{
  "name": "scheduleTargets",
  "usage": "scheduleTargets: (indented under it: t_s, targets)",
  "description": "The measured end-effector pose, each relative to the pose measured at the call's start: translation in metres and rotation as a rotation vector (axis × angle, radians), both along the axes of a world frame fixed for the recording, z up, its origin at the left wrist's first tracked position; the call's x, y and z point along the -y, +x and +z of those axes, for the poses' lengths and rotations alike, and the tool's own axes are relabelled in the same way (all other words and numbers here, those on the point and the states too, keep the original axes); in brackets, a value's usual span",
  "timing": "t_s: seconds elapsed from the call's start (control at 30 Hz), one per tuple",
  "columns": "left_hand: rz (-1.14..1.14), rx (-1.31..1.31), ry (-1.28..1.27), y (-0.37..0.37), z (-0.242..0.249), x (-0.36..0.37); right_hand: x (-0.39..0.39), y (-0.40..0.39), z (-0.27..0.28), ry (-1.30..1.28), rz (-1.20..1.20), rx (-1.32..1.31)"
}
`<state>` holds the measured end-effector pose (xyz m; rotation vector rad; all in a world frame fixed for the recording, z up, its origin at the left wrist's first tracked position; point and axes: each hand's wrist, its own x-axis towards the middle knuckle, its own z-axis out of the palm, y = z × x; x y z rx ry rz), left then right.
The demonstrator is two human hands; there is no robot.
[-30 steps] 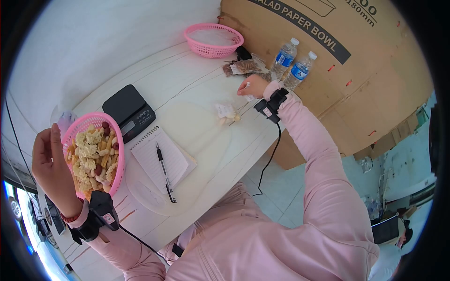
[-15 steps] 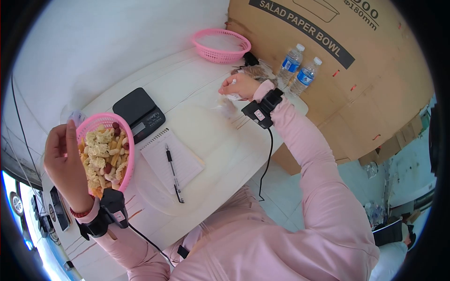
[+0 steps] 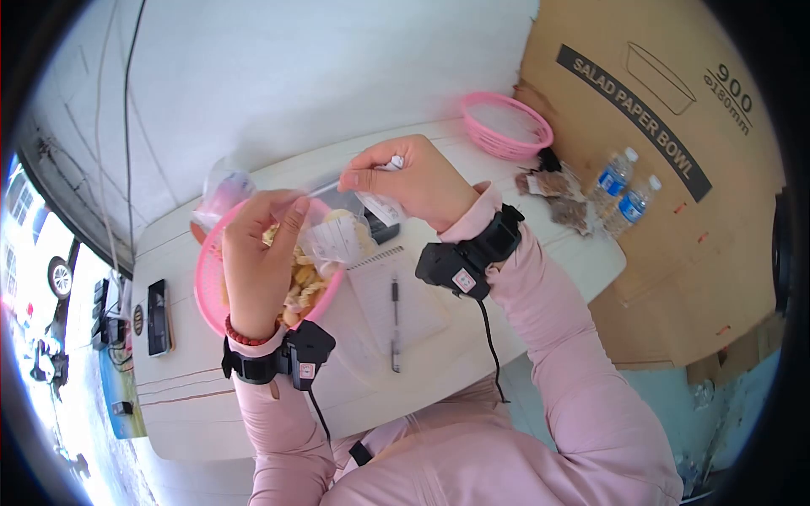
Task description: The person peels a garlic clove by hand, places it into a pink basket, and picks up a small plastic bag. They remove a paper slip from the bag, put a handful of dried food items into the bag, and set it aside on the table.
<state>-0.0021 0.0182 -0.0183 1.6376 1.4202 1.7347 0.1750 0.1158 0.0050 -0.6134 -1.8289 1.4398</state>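
Clear snack bag [image 3: 337, 232], limp, light and crinkly I judge, hangs over the pink basket [image 3: 207, 278] near the counter's [image 3: 194, 405] far edge, my right hand [image 3: 413, 181] fingers and left hand [image 3: 257, 253] fingers pinching its mouth.

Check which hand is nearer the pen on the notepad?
Right. The right hand is above the pen, its wrist just beside it, pinching a small clear bag. The left hand sits farther left over the pink basket.
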Motion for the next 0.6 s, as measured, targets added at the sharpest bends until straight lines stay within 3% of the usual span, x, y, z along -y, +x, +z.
scheduleTargets:
  t_s: [0.1, 0.17, 0.27, 0.4, 0.47, 0.6]
  targets:
    - [-0.063, 0.041, -0.045, -0.013, 0.008, 0.008, 0.003, -0.012, 0.009, 0.082, 0.027, 0.024]
    - [-0.033, 0.031, -0.024, -0.018, 0.007, 0.007, 0.009, -0.014, 0.02, 0.352, -0.113, 0.24]
    - [0.064, -0.147, -0.015, -0.02, 0.009, 0.007, 0.009, -0.018, 0.026, 0.519, -0.032, 0.236]
    - [0.059, -0.159, -0.101, -0.015, 0.013, 0.012, 0.013, -0.023, 0.035, 0.628, 0.07, 0.394]
    - [-0.013, -0.169, -0.064, -0.015, 0.012, 0.015, 0.021, -0.024, 0.045, 0.677, 0.148, 0.604]
    - [-0.042, -0.202, -0.075, -0.02, 0.009, 0.017, 0.025, -0.024, 0.051, 0.673, 0.238, 0.667]
